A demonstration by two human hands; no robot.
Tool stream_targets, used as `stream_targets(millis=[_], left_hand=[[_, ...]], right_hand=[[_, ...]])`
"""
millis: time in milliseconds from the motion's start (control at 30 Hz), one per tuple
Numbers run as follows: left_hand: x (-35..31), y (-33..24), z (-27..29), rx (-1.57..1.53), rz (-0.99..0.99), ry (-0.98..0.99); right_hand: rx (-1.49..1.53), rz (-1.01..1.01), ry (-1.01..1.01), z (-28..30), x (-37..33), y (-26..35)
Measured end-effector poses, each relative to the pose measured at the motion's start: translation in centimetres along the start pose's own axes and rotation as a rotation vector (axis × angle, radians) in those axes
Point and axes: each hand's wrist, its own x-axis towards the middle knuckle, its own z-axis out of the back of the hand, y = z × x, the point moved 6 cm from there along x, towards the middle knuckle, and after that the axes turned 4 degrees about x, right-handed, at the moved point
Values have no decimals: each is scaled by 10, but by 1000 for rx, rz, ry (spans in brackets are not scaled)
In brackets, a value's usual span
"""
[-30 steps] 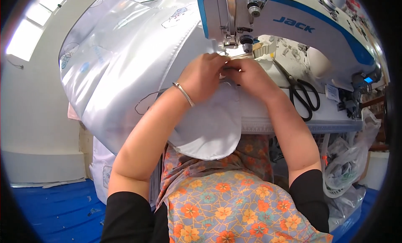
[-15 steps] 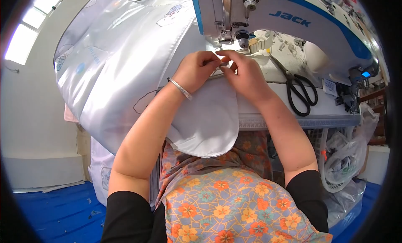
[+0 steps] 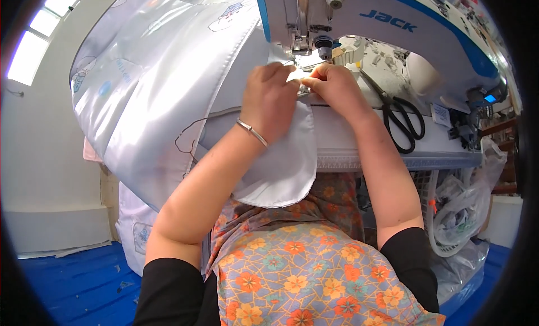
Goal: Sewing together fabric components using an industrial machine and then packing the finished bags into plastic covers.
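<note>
"How will that white cloth (image 3: 278, 171) handle?"
"Light, soft and slippery, I'd judge; best taken by its edge."
"And its look?"
"Pale, smooth, slightly creased, the rounded end hanging over the counter's (image 3: 337, 129) front edge."
"The grip?"
"Left hand (image 3: 270, 99) and right hand (image 3: 338, 90) meet near its top, beside the sewing machine (image 3: 426, 37); I can't tell whether either pinches it."

Bright daylight overexposes the window (image 3: 32, 54); glare streaks the satiny fabric (image 3: 160, 96) toward the left edge of the sewing table (image 3: 336, 138). Motion blur softens the left hand (image 3: 270, 99); fisheye distortion bends the dark-rimmed periphery.
</note>
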Motion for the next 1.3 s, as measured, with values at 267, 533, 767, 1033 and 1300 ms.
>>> stream_targets(millis=[267, 533, 767, 1033, 1300], left_hand=[[-12, -13, -18, -67, 86, 127], [-18, -4, -20, -108, 45, 156], [-17, 0, -24, -139, 33, 147], [-12, 16, -26, -134, -18, 161], [-4, 28, -35, -119, -50, 93]], right_hand=[[-166, 57, -43, 1, -1, 2], [-289, 714, -114, 1, -39, 26], [-364, 725, 46, -2, -28, 17], [-413, 769, -24, -9, -29, 24], [-483, 776, -60, -11, -30, 25]])
